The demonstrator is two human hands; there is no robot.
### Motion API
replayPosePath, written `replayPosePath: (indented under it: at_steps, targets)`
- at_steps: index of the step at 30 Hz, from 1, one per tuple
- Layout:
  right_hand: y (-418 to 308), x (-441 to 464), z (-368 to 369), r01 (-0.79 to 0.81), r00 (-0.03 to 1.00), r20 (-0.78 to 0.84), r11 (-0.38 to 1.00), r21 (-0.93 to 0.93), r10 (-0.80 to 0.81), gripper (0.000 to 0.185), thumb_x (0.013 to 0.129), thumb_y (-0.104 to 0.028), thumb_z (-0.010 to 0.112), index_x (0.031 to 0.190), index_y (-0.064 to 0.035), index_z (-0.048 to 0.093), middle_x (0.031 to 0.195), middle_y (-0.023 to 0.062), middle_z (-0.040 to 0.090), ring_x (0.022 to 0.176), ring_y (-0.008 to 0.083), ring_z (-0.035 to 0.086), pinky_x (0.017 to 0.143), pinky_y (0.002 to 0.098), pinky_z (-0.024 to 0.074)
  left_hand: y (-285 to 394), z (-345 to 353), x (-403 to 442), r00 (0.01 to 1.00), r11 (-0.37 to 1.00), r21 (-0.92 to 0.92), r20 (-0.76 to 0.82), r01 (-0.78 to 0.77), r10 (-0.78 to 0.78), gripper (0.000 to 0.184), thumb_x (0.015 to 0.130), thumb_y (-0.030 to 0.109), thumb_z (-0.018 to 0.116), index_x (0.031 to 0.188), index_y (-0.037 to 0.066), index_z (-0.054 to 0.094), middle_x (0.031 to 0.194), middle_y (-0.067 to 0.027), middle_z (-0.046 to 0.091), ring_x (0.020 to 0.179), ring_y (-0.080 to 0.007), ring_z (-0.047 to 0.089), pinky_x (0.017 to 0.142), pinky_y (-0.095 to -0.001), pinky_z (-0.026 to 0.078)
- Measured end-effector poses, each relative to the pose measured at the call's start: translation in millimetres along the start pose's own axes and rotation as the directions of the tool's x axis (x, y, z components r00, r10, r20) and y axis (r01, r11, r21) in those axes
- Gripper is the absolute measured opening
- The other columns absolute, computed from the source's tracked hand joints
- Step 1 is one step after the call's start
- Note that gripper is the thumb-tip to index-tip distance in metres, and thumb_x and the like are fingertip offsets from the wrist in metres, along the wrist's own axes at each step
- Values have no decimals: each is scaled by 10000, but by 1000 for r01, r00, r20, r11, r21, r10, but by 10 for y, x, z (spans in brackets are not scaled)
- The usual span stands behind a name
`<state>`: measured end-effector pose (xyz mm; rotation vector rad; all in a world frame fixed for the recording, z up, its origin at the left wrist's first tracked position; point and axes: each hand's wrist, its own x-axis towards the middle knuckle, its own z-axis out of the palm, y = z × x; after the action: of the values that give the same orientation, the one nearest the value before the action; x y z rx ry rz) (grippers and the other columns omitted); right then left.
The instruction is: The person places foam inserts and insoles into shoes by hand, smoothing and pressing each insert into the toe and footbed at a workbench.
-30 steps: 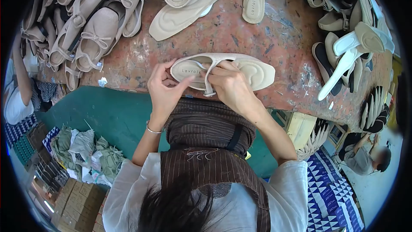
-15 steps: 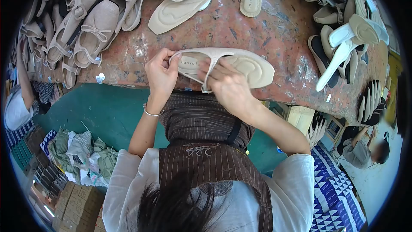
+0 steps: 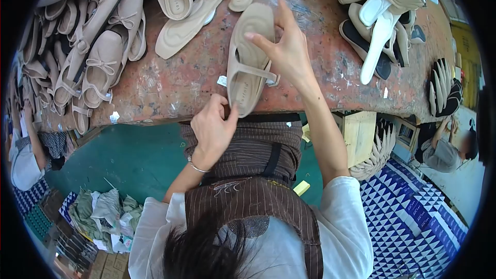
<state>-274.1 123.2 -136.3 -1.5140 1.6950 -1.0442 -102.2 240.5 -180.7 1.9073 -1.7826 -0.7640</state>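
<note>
A beige strapped shoe (image 3: 247,67) stands upright in the view, its square toe pointing to the far side and its heel at the table's near edge. My left hand (image 3: 214,126) pinches the heel end between thumb and fingers. Near the toe, my right hand (image 3: 284,46) is spread, its thumb over the insole and its fingers raised beside the right edge. The buckle shows at the strap's right end. Just left of the shoe lies a small white scrap (image 3: 221,80).
Many beige shoes (image 3: 103,64) are piled at the left. Loose insoles (image 3: 181,33) lie at the far side of the worn reddish table (image 3: 181,80). White pieces (image 3: 380,41) rest on shoes at the right. Other people (image 3: 444,152) are at both sides.
The shoe has turned from lying crosswise to toe pointing away. My right hand has left the strap and opened near the toe. The view has shifted to the right.
</note>
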Motion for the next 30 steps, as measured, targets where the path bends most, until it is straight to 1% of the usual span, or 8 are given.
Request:
replayPosePath:
  at_steps: [1, 4, 6, 12, 15, 19, 23, 30]
  targets:
    - [-99, 27, -40, -143, 980, 166, 965, 218, 108, 567, 745, -45, 716, 1299, -36, 594, 1349, 298, 521, 1196, 461, 567, 1081, 606, 363, 14, 40, -41, 986, 989, 5, -67, -151, 151, 233, 800, 214, 785, 837, 69, 606, 716, -81, 614, 612, -274, 604, 563, -404, 476]
    - [-45, -488, -129, 181, 944, 305, 971, -158, -127, 588, 730, -27, 705, 1292, 37, 543, 1299, 307, 539, 1177, 431, 588, 1072, 575, 391, 118, 95, -107, 863, 865, 41, -64, -500, 501, 357, 737, 210, 812, 1011, 49, 651, 1023, -114, 648, 982, -319, 617, 818, -428, 511]
    - [-34, -860, -103, 379, 906, 341, 837, -395, -250, 463, 744, -10, 662, 1189, 77, 566, 1217, 284, 590, 1148, 385, 617, 1086, 550, 386, 150, 158, -111, 844, 841, 94, 136, -532, 519, 537, 760, 185, 740, 1242, -10, 604, 1318, -215, 546, 1350, -394, 422, 1142, -597, 277]
    - [384, -587, 508, 353, 933, 160, 737, -577, -321, 447, 765, 65, 573, 1211, 92, 559, 1277, 279, 600, 1219, 407, 585, 1177, 563, 249, -1, 415, -56, 839, 842, 117, 231, -527, 493, 470, 803, 110, 648, 1230, -81, 608, 1327, -251, 535, 1330, -416, 436, 1125, -597, 308]
    - [71, -196, 463, 142, 893, 415, 765, -628, 175, 531, 792, 32, 550, 1314, 121, 510, 1283, 283, 602, 1255, 393, 568, 1175, 570, 248, 23, 399, -36, 847, 852, 125, 248, -509, 470, 475, 833, 94, 572, 1262, -110, 585, 1378, -264, 516, 1386, -389, 406, 1136, -556, 329]
    - [360, -699, 495, 408, 884, 142, 585, -701, -446, 367, 782, -14, 581, 1130, 100, 591, 979, 200, 656, 976, 304, 670, 1162, 500, 319, 25, 449, -45, 861, 865, 46, 136, -500, 490, 462, 824, 91, 571, 1245, -97, 600, 1375, -272, 522, 1393, -374, 406, 1128, -566, 334]
    - [298, -294, 559, 272, 954, 284, 689, -672, -99, 327, 805, -2, 554, 1111, 112, 567, 910, 196, 628, 979, 321, 660, 1164, 516, 306, 1, 446, -46, 847, 841, 173, 260, -514, 464, 496, 820, 117, 588, 1264, -105, 581, 1368, -270, 526, 1399, -376, 399, 1128, -570, 332]
    - [283, -834, 548, 294, 955, 184, 661, -691, -233, 495, 832, -20, 515, 1266, 216, 485, 1236, 367, 585, 1225, 448, 569, 1183, 546, 264, 13, 434, -57, 861, 869, -10, 127, -495, 492, 516, 796, 117, 601, 1271, -82, 589, 1370, -269, 515, 1362, -393, 436, 1131, -575, 330]
